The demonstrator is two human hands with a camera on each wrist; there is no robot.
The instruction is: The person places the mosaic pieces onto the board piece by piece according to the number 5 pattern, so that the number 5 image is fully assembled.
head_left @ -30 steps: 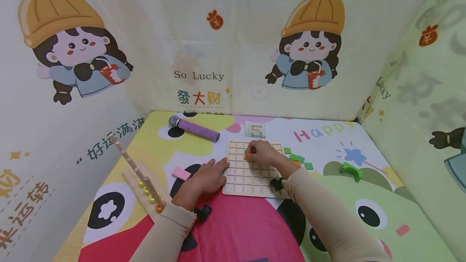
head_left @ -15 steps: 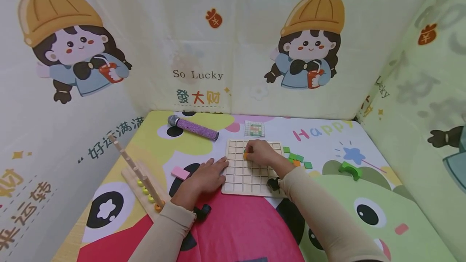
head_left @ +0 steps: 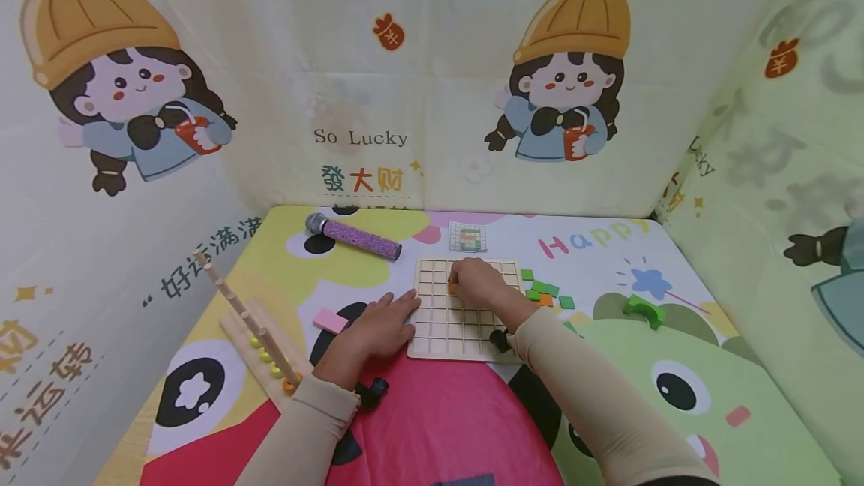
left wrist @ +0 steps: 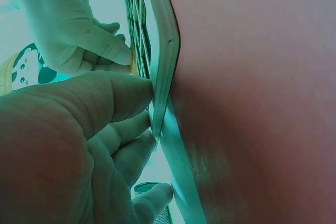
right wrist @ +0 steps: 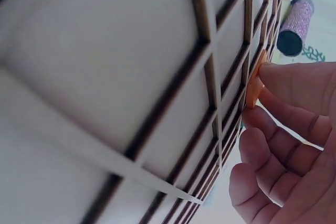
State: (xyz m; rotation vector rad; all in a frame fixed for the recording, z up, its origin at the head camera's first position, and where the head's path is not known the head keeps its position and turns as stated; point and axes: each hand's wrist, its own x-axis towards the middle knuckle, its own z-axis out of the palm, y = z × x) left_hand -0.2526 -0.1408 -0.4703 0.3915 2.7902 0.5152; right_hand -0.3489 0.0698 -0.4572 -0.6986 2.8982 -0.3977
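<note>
A wooden grid board (head_left: 432, 336) lies flat on the printed tablecloth. Over its upper middle cells, my right hand (head_left: 475, 283) pinches an orange square tile (right wrist: 255, 85) between thumb and fingers. In the right wrist view that tile stands tilted against the grid's ridges, the thumb on its near face. My left hand (head_left: 381, 325) rests at the board's left edge, fingers extended, fingertips touching the rim. The left wrist view shows its thumb and fingers against the board's side (left wrist: 165, 51). Part of the grid is hidden beneath my right hand and sleeve.
Several green tiles (head_left: 551, 290) and an orange tile (head_left: 545, 300) lie right of the board. Behind it is a small pattern card (head_left: 467, 237). A purple microphone (head_left: 361, 238), a pink block (head_left: 331, 320) and a wooden peg stand (head_left: 250, 343) sit left; a green arch block (head_left: 644, 310) lies right.
The head view has shifted slightly, so everything sits a little further left. My right hand keeps the orange tile at nearly the same cells; my left hand stays at the board's edge.
</note>
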